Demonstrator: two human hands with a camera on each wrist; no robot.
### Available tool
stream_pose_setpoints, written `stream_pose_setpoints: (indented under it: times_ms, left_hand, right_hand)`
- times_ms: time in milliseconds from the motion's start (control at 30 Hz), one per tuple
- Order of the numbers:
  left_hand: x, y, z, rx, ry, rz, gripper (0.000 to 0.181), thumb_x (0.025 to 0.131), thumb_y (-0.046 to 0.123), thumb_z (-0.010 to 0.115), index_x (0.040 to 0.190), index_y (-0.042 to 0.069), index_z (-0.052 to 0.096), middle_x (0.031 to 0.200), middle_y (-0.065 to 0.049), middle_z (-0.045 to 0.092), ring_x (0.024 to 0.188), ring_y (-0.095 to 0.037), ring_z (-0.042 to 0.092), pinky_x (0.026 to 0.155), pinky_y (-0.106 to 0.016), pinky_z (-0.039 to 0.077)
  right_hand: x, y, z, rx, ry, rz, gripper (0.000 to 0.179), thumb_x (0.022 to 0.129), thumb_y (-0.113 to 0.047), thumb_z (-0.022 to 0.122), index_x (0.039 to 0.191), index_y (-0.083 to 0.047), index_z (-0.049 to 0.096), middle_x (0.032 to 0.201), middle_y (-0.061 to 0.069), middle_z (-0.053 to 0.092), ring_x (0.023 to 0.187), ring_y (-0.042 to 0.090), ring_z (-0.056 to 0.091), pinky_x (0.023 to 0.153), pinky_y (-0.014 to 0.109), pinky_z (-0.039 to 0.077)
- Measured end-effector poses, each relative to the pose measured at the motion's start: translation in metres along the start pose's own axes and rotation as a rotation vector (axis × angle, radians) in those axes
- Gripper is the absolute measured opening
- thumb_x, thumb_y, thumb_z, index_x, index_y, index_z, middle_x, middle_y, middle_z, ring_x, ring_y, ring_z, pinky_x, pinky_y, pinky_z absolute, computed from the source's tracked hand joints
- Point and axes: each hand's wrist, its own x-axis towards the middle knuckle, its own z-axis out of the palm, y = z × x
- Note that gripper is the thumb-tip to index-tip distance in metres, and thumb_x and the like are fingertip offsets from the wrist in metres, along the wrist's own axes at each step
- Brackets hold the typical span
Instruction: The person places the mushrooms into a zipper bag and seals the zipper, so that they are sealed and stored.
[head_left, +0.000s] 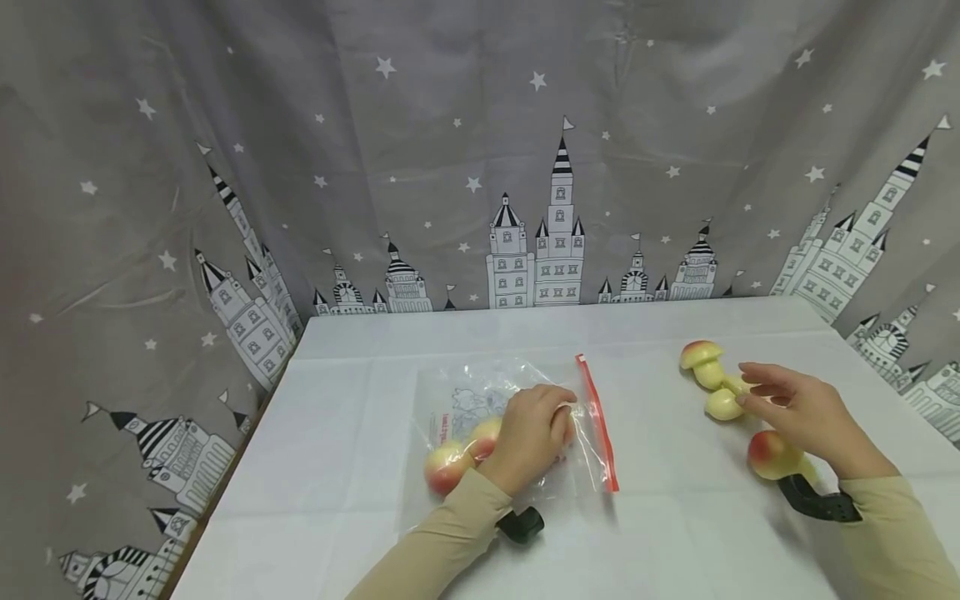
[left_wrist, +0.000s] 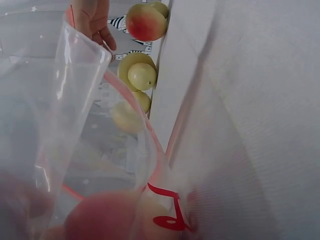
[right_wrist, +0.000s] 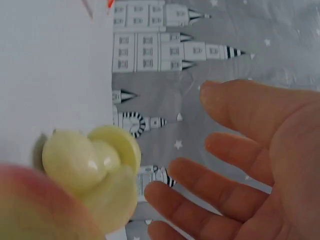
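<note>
A clear zip bag (head_left: pixel 465 383) with a red closure strip lies mid-table, holding several yellow-and-red toy mushrooms (head_left: pixel 447 468). My left hand (head_left: pixel 528 437) lies over the bag with bent fingers, gripping its plastic near the mouth; the fingertips are partly hidden. In the left wrist view the bag's mouth (left_wrist: pixel 127 95) gapes, and a blurred red piece (left_wrist: pixel 102 217) shows inside. At the right, my right hand (head_left: pixel 810 412) hovers with loosely spread, empty fingers. Below and beside it lie pale mushrooms (head_left: pixel 723 405) and a red-topped one (head_left: pixel 772 454).
The white tabletop (head_left: pixel 337 467) reaches back to a grey curtain (head_left: pixel 450 125) printed with castles and stars. Another mushroom (head_left: pixel 702 356) with an orange-tinged cap lies at the far end of the group. Black wrist mounts (head_left: pixel 817 500) jut from under both sleeves.
</note>
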Motion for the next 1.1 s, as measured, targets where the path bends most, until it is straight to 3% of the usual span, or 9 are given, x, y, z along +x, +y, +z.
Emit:
stream_pose_setpoints:
  times_ms: [167, 233, 333, 433, 467, 567, 833, 1000, 1100]
  left_hand:
    - [0.0, -0.001, 0.001, -0.011, -0.01, -0.004, 0.016, 0.094, 0.01, 0.063, 0.105, 0.015, 0.074, 0.103, -0.001, 0.076, 0.096, -0.02, 0.072, 0.086, -0.037, 0.054]
    - [0.0, -0.002, 0.001, -0.012, -0.011, -0.005, 0.016, 0.094, 0.009, 0.063, 0.105, 0.014, 0.074, 0.103, -0.001, 0.076, 0.096, -0.02, 0.072, 0.086, -0.037, 0.054]
    - [0.0, -0.001, 0.001, -0.015, -0.01, -0.003, 0.016, 0.094, 0.009, 0.063, 0.104, 0.014, 0.074, 0.103, -0.001, 0.076, 0.096, -0.021, 0.072, 0.085, -0.037, 0.054]
    - [0.0, -0.001, 0.0, -0.019, -0.013, -0.001, 0.016, 0.094, 0.009, 0.063, 0.105, 0.014, 0.074, 0.103, -0.001, 0.076, 0.095, -0.02, 0.072, 0.084, -0.037, 0.054]
    - [0.0, 0.0, 0.0, -0.018, -0.014, 0.001, 0.016, 0.094, 0.009, 0.063, 0.104, 0.014, 0.074, 0.103, -0.001, 0.076, 0.095, -0.02, 0.072, 0.084, -0.037, 0.054]
    - [0.0, 0.0, 0.0, -0.019, -0.013, 0.003, 0.016, 0.095, 0.009, 0.063, 0.104, 0.014, 0.074, 0.103, -0.001, 0.076, 0.095, -0.02, 0.072, 0.084, -0.037, 0.054]
    - [0.001, -0.001, -0.001, -0.016, -0.008, 0.01, 0.015, 0.095, 0.009, 0.063, 0.103, 0.014, 0.074, 0.102, -0.001, 0.076, 0.094, -0.019, 0.072, 0.084, -0.036, 0.054]
    - [0.001, 0.0, -0.001, -0.018, -0.011, 0.008, 0.015, 0.095, 0.009, 0.063, 0.103, 0.014, 0.074, 0.102, -0.001, 0.076, 0.094, -0.02, 0.072, 0.085, -0.037, 0.054]
    - [0.0, 0.0, -0.001, -0.019, -0.021, 0.002, 0.015, 0.095, 0.009, 0.063, 0.104, 0.014, 0.074, 0.103, -0.001, 0.076, 0.095, -0.02, 0.072, 0.085, -0.037, 0.054]
  right_hand:
    - [0.002, 0.01, -0.004, -0.001, 0.029, 0.015, 0.05, 0.094, -0.023, 0.072, 0.134, 0.004, 0.06, 0.124, 0.032, 0.067, 0.082, -0.028, 0.043, 0.068, 0.01, 0.045]
    - [0.004, 0.013, -0.003, 0.009, 0.036, 0.028, 0.051, 0.094, -0.023, 0.072, 0.134, 0.005, 0.059, 0.126, 0.034, 0.066, 0.081, -0.022, 0.052, 0.067, 0.01, 0.045]
    - [0.007, 0.016, 0.001, 0.001, 0.034, 0.065, 0.054, 0.095, -0.026, 0.07, 0.137, 0.005, 0.057, 0.13, 0.035, 0.062, 0.092, 0.011, 0.073, 0.069, 0.014, 0.047]
    - [0.009, 0.019, 0.005, -0.015, 0.031, 0.107, 0.057, 0.098, -0.03, 0.067, 0.14, 0.005, 0.053, 0.133, 0.036, 0.059, 0.11, 0.051, 0.065, 0.077, 0.034, 0.056]
    - [0.01, 0.021, 0.006, -0.013, 0.028, 0.121, 0.058, 0.098, -0.031, 0.066, 0.141, 0.005, 0.052, 0.133, 0.037, 0.058, 0.113, 0.055, 0.062, 0.08, 0.042, 0.057]
    - [0.013, 0.026, 0.009, 0.001, 0.016, 0.147, 0.059, 0.099, -0.032, 0.064, 0.142, 0.006, 0.05, 0.136, 0.039, 0.055, 0.116, 0.058, 0.058, 0.086, 0.06, 0.052]
    - [0.015, 0.033, 0.013, 0.022, -0.09, 0.177, 0.063, 0.1, -0.032, 0.06, 0.145, 0.01, 0.044, 0.137, 0.043, 0.05, 0.116, 0.058, 0.059, 0.084, 0.042, 0.053]
    - [0.015, 0.035, 0.017, 0.025, -0.142, 0.188, 0.065, 0.101, -0.032, 0.058, 0.146, 0.011, 0.04, 0.139, 0.045, 0.047, 0.118, 0.06, 0.057, 0.091, 0.059, 0.053]
    - [0.015, 0.036, 0.018, 0.017, -0.162, 0.202, 0.068, 0.101, -0.036, 0.058, 0.147, 0.011, 0.039, 0.141, 0.044, 0.046, 0.118, 0.059, 0.056, 0.09, 0.061, 0.052]
